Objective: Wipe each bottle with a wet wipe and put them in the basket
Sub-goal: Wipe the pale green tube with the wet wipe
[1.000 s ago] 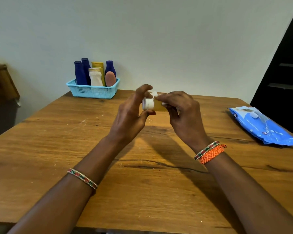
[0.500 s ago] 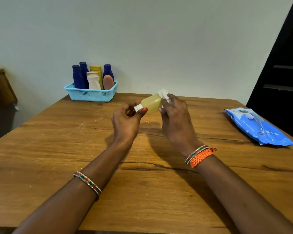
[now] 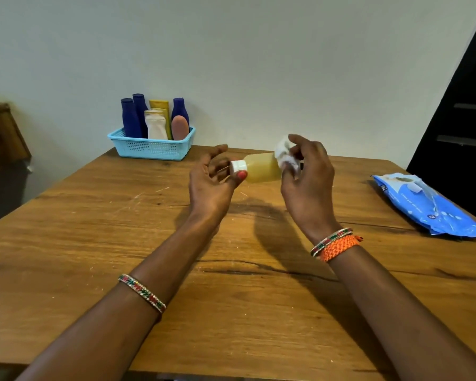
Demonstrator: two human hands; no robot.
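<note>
A small yellow bottle point(image 3: 261, 166) with a white cap lies sideways in the air above the table's far middle. My left hand point(image 3: 212, 182) pinches it at the cap end with thumb and fingers. My right hand point(image 3: 308, 177) holds a crumpled white wet wipe point(image 3: 285, 154) against the bottle's base. A light blue basket point(image 3: 149, 148) stands at the table's back left by the wall, holding several upright bottles: dark blue, yellow, white and pink.
A blue wet-wipe pack point(image 3: 426, 204) lies near the right edge of the wooden table point(image 3: 94, 243). A dark doorway is at the far right, and a wooden piece of furniture stands at the far left.
The wipe has slid from the bottle's middle to its base end. Both hands have spread apart, showing more of the yellow bottle.
</note>
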